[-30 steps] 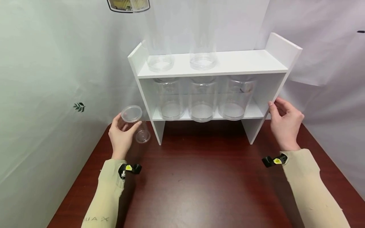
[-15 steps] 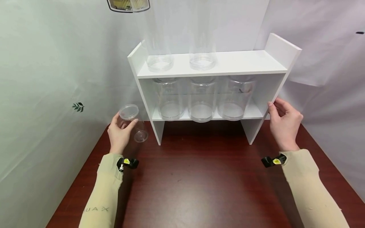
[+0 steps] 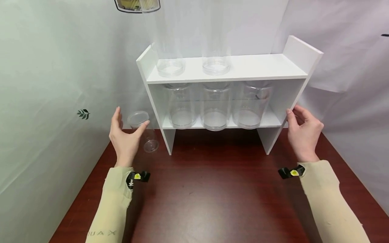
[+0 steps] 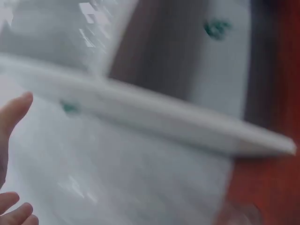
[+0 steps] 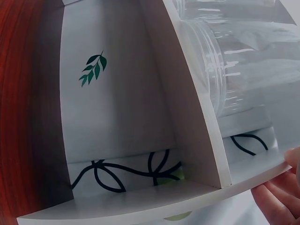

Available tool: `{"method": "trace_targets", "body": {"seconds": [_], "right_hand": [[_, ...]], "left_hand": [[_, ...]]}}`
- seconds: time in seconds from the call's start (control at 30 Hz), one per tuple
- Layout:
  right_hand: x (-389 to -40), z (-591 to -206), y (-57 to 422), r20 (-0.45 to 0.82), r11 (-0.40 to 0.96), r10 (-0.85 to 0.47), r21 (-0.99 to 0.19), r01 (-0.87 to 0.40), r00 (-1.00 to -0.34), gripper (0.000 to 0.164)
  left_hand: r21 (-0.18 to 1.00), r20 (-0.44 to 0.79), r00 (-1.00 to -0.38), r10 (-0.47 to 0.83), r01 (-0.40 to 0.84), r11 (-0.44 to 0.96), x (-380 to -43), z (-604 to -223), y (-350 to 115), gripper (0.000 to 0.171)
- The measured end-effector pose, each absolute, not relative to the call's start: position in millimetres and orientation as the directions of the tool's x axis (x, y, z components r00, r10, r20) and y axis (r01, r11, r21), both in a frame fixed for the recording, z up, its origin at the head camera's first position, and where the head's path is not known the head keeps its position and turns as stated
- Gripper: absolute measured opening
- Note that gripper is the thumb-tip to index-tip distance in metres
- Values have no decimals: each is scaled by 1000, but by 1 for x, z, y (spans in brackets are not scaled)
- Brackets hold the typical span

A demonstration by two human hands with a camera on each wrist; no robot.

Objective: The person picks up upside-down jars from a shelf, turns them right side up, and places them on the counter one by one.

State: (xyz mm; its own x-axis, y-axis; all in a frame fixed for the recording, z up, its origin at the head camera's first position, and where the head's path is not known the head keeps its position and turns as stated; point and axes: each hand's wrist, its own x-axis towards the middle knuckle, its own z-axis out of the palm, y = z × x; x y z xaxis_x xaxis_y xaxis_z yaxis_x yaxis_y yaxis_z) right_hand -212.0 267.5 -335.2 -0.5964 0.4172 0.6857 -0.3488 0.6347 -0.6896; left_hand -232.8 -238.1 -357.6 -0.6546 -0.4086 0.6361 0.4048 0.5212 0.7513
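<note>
A small clear plastic jar (image 3: pixel 151 146) with a round top stands on the table just left of the white two-tier shelf (image 3: pixel 258 67). Around its upper part my left hand (image 3: pixel 124 143) is spread, fingers and thumb apart, the thumb overlapping the jar. In the left wrist view the spread fingers of the left hand (image 4: pixel 14 112) appear at the left, near the blurred side panel (image 4: pixel 164 108). My right hand (image 3: pixel 304 133) pinches the front edge of the shelf's right side panel between thumb and fingers, as the right wrist view also shows.
Three larger clear jars stand on the lower board, including the middle jar (image 3: pixel 215 118). Two tall clear jars, one a right-hand jar (image 3: pixel 216 67), are on the left and middle of the upper board. A dark red table (image 3: pixel 212 195) lies before the shelf, with pale sheeting (image 3: pixel 60 67) around.
The left hand has let go of the small jar, its fingers spreading away to the left. Earlier the jar shifted slightly left in that hand. The right hand keeps its place on the shelf.
</note>
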Motion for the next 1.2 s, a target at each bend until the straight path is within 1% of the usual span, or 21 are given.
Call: {"method": "trace_targets", "body": {"seconds": [0.07,0.13,0.27,0.37,0.53,0.7,0.87,1.0,1.2], "right_hand": [[-212,-335,268,691,634,419,-687,-355,-589,28],[-213,-334,267,699,633,413,-681,-367,-584,28],[-215,-334,266,703,632,404,-677,-377,-585,28],[-215,-334,266,700,632,403,-679,-373,-590,28],[-215,-334,267,699,631,408,-681,-373,-587,27],[-216,-334,268,703,632,409,-679,-375,-582,27],[-216,-333,268,691,631,415,-687,-360,-592,27],[-216,-332,268,648,596,445,-729,-335,-618,28],[-218,-329,273,572,509,495,-801,-315,-655,30]], "left_hand": [[720,684,-616,-390,486,495,-223,-340,-224,91],[701,710,-598,-372,546,460,-208,-321,-208,87],[677,736,-594,-327,638,366,-180,-288,-179,82],[650,760,-584,-286,695,307,-168,-276,-163,79],[588,808,-552,-205,773,239,-159,-268,-144,78],[549,836,-534,-127,816,181,-158,-260,-128,76],[537,844,-529,-92,829,156,-158,-253,-118,74],[533,846,-529,-64,835,138,-159,-246,-109,71],[551,834,-551,-34,828,103,-161,-235,-95,67]]}}
